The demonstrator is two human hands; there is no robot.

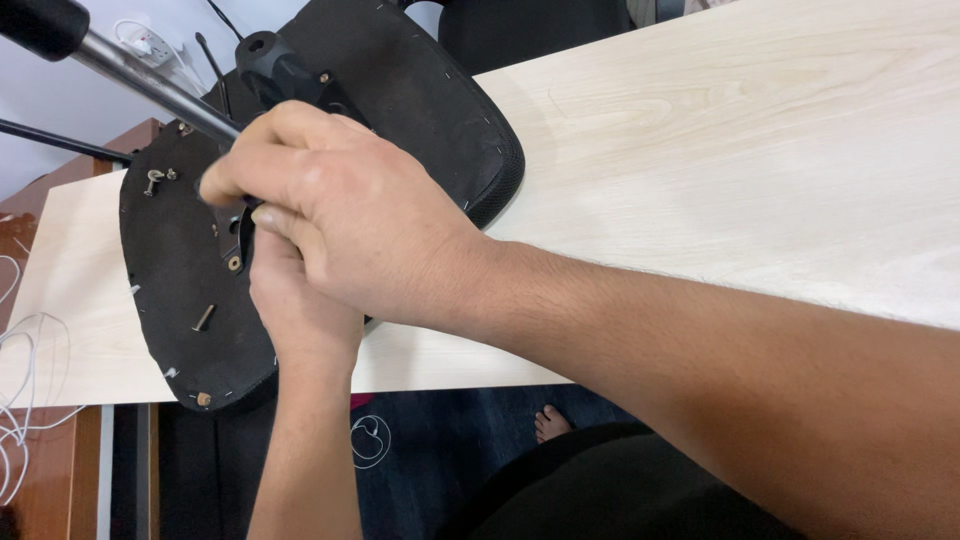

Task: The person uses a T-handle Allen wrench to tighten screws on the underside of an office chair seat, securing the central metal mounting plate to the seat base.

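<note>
Surface [760, 170] of pale, long-grained wood is seen across most of the view, and on its left part an upturned black fabric-covered chair seat [190, 270] is laid, rounded in outline, its stapled underside facing up and its near edge overhanging the surface. A chrome metal column [150, 80] with a black plastic sleeve is seen slanting from the top left down to the seat's middle, where a black lever [275, 65] is also mounted. The right hand [350, 220] is laid over the seat's centre from the right; its fingers [235, 180] are curled and pressed together around a small dark part, which is mostly hidden. The left hand [300, 310] is raised from below, directly under the right, and its fingers cannot be made out. Both hands are met at the column's foot, the right being the upper one. A loose dull metal bolt [203, 318] is lying on the seat just left of the left hand, its long axis slanted. A smaller metal fitting [155, 180] is seen near the far rim.
</note>
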